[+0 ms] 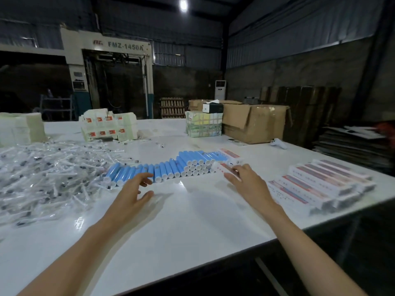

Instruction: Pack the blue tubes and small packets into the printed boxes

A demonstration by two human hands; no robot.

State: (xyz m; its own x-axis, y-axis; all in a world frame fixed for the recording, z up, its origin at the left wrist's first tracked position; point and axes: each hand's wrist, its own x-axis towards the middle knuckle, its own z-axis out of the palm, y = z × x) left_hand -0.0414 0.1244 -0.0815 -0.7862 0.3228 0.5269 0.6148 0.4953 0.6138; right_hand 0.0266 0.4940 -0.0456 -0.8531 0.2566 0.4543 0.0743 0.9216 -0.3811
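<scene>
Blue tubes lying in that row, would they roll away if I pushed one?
Probably. The blue tubes are round and lie on their sides on a smooth, shiny table, so a sideways push would likely roll them. They seem stiff, since the stacked ones are not squashed. Packed side by side, neighbours may stop one rolling far.

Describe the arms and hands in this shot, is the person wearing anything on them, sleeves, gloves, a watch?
Nothing worn shows. The left hand and right hand are ungloved, and the left forearm and right forearm are bare to the frame's edge, with no sleeve, watch or wristband in view. The fingers are too blurred to rule out a ring.
</scene>
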